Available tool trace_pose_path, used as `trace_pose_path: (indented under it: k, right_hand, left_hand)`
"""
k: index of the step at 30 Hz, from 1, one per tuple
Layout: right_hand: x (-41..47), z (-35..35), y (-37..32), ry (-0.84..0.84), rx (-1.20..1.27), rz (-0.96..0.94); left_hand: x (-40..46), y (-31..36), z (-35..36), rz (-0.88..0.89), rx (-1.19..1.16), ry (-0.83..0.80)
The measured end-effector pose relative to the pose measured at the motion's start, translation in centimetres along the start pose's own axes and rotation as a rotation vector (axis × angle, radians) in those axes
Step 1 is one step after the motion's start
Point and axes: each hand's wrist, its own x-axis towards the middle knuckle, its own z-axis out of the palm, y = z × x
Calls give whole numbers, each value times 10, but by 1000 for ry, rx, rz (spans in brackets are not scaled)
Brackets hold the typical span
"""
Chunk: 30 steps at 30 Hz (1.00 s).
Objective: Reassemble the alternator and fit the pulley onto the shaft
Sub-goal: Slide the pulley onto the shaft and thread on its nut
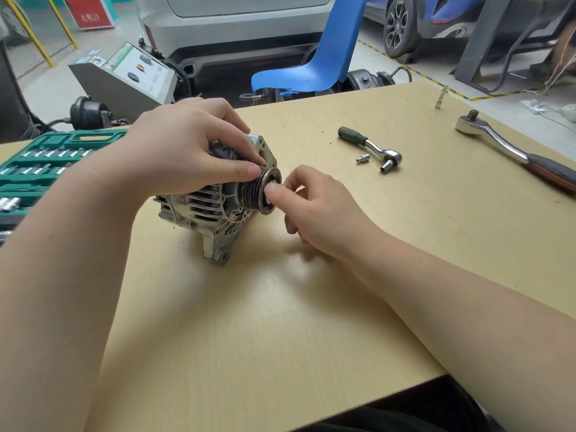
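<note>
Metal pulley [263,190]: left hand [184,154] grips rim, right hand [314,210] pinches centre.

I can read almost nothing from here. Far beyond my left hand [187,151], at the top of the view, a red sign [88,10] carries a line of pale characters along its lower edge, but they are too small and blurred for me to make out. Nearer, just past that same hand, the grey machine [124,79] has a sloped white panel with a green strip along its top edge and small printed marks beside its pictures; I cannot read any of them. I see no legible brand or number on any tool or part.
</note>
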Motion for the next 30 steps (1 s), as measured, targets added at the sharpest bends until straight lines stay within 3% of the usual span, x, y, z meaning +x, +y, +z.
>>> trace_pose_path:
  k: [3,6,8,12,15,17,20,22,26,30]
  right_hand:
    - [0,3,-1,-31,49,-9]
    - [2,2,-5,-200,371,224]
    - [2,-2,-6,-247,443,303]
    - [-1,-3,-3,-65,118,66]
    - [-3,0,-2,-17,85,-14]
    - [-2,2,-4,-45,89,10]
    - [0,-1,-7,-201,362,248]
    - [1,-2,-6,-235,423,308]
    - [-1,-2,-1,-73,98,72]
    - [-1,4,-2,-73,105,31]
  left_hand:
    - [0,0,0,0,-3,3]
    - [0,0,0,-3,-6,6]
    - [0,0,0,-3,-5,13]
    - [-1,1,1,0,-5,22]
    - [-1,1,1,-1,-5,24]
    - [-1,1,1,-4,-5,23]
    - [-1,0,1,-4,-5,19]
    - [-1,0,1,-6,-6,18]
    - [-1,1,1,-4,-8,16]
    - [0,1,1,-6,-1,14]
